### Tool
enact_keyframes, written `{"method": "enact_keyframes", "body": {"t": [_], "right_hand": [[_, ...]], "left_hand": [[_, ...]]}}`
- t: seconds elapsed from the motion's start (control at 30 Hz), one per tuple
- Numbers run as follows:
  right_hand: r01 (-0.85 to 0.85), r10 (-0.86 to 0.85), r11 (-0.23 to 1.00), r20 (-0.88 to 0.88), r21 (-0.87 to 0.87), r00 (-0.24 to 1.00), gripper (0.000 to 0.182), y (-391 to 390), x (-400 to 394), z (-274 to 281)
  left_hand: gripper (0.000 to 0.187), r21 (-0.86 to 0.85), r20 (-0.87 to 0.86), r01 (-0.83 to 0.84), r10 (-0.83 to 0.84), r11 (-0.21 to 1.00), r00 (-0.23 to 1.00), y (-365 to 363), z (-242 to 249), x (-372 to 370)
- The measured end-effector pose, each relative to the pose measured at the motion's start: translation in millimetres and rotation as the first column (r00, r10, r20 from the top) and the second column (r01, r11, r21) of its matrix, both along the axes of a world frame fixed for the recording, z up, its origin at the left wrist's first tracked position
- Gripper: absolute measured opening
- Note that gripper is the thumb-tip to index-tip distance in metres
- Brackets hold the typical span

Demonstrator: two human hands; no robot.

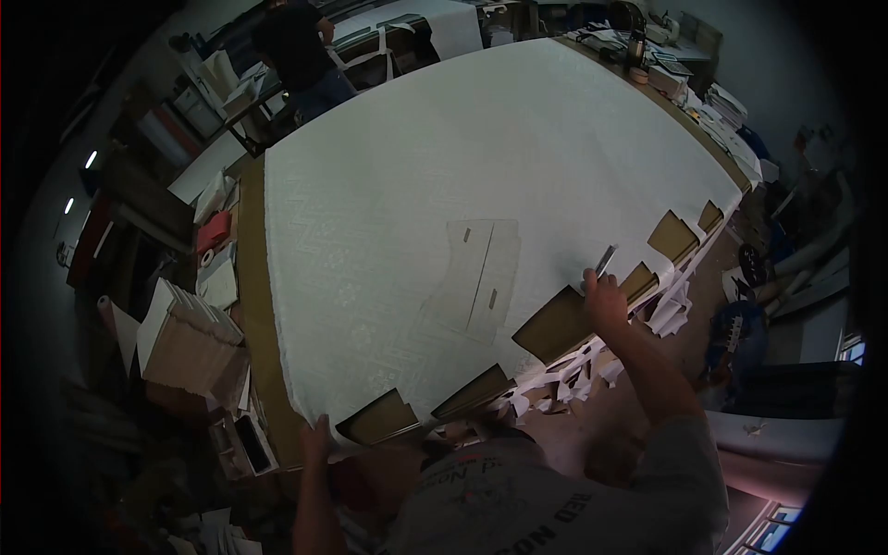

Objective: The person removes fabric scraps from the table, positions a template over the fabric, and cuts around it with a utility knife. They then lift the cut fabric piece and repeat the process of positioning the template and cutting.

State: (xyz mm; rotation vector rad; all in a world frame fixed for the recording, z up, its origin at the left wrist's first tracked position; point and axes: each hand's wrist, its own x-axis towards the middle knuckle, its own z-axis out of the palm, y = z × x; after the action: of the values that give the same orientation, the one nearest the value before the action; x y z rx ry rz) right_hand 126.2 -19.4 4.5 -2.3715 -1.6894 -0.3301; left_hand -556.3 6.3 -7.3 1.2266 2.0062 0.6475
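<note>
White patterned fabric (388, 185) covers a large table. Pieces are cut out along its near edge, where brown surface shows through. My right hand (606, 301) is closed around a small light-coloured tool (606, 261), at the right part of the near edge, beside a large brown cut-out area (555, 326). My left hand (315, 437) touches the fabric's near left corner; its fingers are too dark to make out. A thin translucent template (481, 277) with a dark line and two small slots lies on the fabric between the hands.
Fabric scraps (564, 388) hang along the near edge. Stacked boards (194, 342) and a white box (242, 444) stand at the left. Papers and a dark bottle (635, 48) line the far right edge. Another person (301, 55) stands beyond the far left corner.
</note>
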Motion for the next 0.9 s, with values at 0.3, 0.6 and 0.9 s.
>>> {"method": "enact_keyframes", "body": {"t": [0.3,0.6,0.9], "right_hand": [[0.183,-0.181,0.97,0.026,-0.16,0.983,0.012,29,21,-15],[0.107,-0.158,0.968,-0.216,-0.229,0.964,0.017,16,10,1],[0.055,-0.116,0.977,-0.295,-0.208,0.948,0.018,-12,-3,25]], "left_hand": [[0.062,0.008,-0.189,0.022,-0.02,1.0,0.982,4,-3,4],[0.063,0.041,-0.306,0.066,-0.05,0.997,0.951,4,-13,-13],[0.057,0.193,-0.096,0.125,-0.108,0.973,0.99,-23,1,-26]]}}
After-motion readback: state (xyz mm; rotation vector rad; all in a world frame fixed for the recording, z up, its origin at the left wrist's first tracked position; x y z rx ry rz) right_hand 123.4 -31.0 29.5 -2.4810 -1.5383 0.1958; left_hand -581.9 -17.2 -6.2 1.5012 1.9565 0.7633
